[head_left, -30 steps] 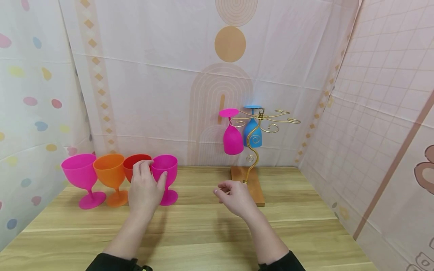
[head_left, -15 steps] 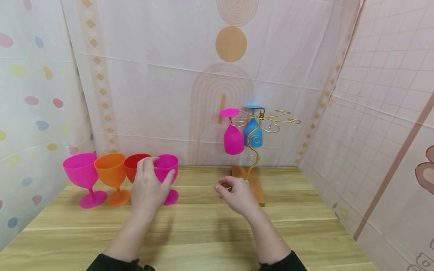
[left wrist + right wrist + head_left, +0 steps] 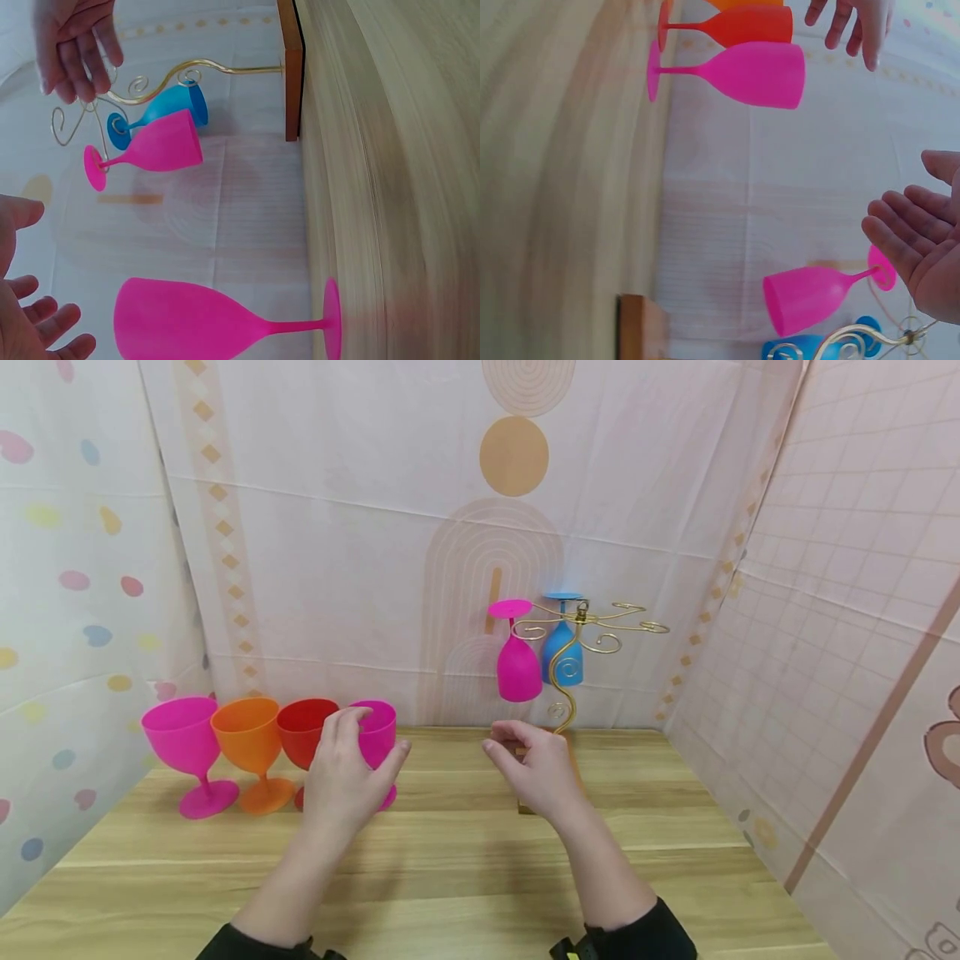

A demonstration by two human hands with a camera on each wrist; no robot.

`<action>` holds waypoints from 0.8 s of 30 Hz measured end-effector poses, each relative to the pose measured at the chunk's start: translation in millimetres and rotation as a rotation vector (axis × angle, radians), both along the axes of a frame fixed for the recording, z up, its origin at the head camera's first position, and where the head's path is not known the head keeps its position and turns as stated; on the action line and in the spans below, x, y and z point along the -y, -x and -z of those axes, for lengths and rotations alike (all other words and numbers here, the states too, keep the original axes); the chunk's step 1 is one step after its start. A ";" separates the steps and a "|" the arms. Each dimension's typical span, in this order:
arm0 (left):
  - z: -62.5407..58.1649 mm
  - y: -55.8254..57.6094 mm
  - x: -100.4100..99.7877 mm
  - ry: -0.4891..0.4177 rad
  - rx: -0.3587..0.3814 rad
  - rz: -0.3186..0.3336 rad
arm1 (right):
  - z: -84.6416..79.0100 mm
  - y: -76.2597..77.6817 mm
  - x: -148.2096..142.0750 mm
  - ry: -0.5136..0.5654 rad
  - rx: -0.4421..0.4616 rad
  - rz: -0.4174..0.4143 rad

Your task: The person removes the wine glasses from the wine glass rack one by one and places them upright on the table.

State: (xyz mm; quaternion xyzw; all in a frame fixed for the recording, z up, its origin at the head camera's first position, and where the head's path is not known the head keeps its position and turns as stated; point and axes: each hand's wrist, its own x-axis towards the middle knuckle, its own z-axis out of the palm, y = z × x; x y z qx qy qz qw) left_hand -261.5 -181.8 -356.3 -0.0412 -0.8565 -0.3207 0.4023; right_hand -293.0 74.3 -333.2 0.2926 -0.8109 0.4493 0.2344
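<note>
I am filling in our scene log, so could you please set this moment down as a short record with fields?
Upright on the tabletop: left pink goblet, orange goblet, red goblet, right pink goblet
Hanging upside down: pink hanging goblet, blue goblet
Holder: gold wire rack on wooden base
Left hand: holds nothing; apart from the right pink goblet
Right hand: holds nothing; overlaps the wooden base in the head view

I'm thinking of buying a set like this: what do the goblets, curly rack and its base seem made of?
Goblets: probably matte plastic, perhaps silicone; their colour is even and opaque, without glassy transparency.
Rack: likely polished, gold-toned metal; its thin, curled rods catch bright highlights.
Base: seemingly smooth wood, judging by its warm brown colour and square-cut edges.
</note>
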 end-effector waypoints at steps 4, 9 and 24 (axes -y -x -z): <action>-2.0 -3.7 -3.5 -0.017 0.056 0.041 | -12.6 2.1 -3.1 -0.015 -0.095 -0.016; -3.4 -6.9 -8.0 -0.011 0.147 0.089 | -28.4 5.0 -7.7 -0.023 -0.150 -0.022; -2.3 -9.1 -14.3 -0.049 0.292 0.238 | -68.5 14.0 -15.1 -0.183 -0.340 0.108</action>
